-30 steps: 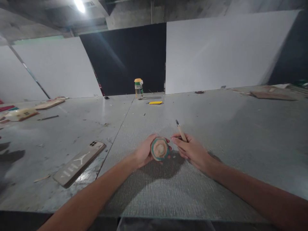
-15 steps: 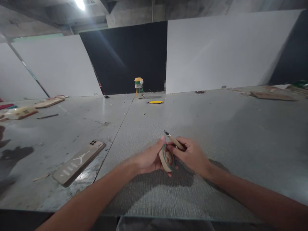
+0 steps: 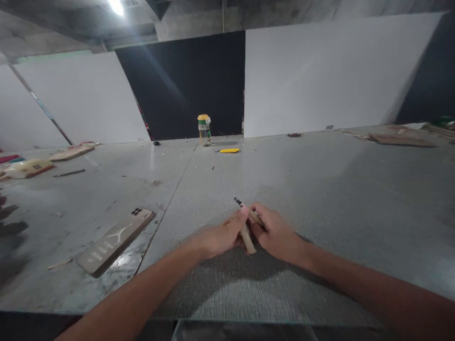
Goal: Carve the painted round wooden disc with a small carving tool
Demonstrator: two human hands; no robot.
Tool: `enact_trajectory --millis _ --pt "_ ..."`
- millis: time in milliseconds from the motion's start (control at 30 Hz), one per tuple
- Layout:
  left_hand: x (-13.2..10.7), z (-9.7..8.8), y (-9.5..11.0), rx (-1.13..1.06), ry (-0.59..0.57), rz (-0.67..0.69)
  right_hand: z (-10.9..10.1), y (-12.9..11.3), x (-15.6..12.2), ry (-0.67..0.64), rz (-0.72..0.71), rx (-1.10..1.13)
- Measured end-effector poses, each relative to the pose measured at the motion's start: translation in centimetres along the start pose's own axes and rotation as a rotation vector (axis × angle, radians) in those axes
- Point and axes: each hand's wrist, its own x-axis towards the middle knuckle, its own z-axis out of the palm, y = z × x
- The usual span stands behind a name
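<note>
In my left hand (image 3: 225, 237) is a small round wooden piece (image 3: 248, 241), its pale edge turned towards me and its carved face mostly hidden. My left thumb lies along the top, touching or very near the metal of a carving chisel (image 3: 256, 218). My right hand (image 3: 280, 234) is closed around the chisel's light wooden handle, and the blade points up and to the left, beyond the wooden piece. Both hands are close together just above the grey table (image 3: 320, 199).
Left of my hands lies a phone in a case (image 3: 115, 241), beside a thin stick (image 3: 59, 264). Farther back are a yellow box cutter (image 3: 228, 150), a bottle with a yellow lid (image 3: 204, 130) and a dark slim tool (image 3: 69, 173). Boards (image 3: 401, 137) lie at the far right.
The wooden piece has turned, so its edge now shows instead of its carved face. The chisel has shifted slightly down and left, and my left thumb has come onto or beside it.
</note>
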Motion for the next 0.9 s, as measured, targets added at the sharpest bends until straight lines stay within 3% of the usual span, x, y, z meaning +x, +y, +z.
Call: enact_trajectory --millis 100,233,433,700,900 --pt "-0.8 0.0 1.2 0.111 -0.016 -0.046 0.2 0.3 -0.1 -0.055 -0.051 0.103" --pt "-1.2 0.1 2.2 0.160 -0.076 -0.122 0.2 0.2 0.0 -0.087 0.028 0.212" --pt "-0.4 -1.1 1.6 0.018 -0.042 -0.130 -0.5 0.4 0.5 0.048 0.066 0.110" --pt "-0.6 -1.7 1.7 -0.068 -0.062 -0.192 -0.4 0.7 0.5 -0.062 0.046 0.210" --pt "-0.9 -2.0 1.7 -0.065 -0.152 -0.120 -0.5 0.9 0.8 -0.027 0.057 0.242"
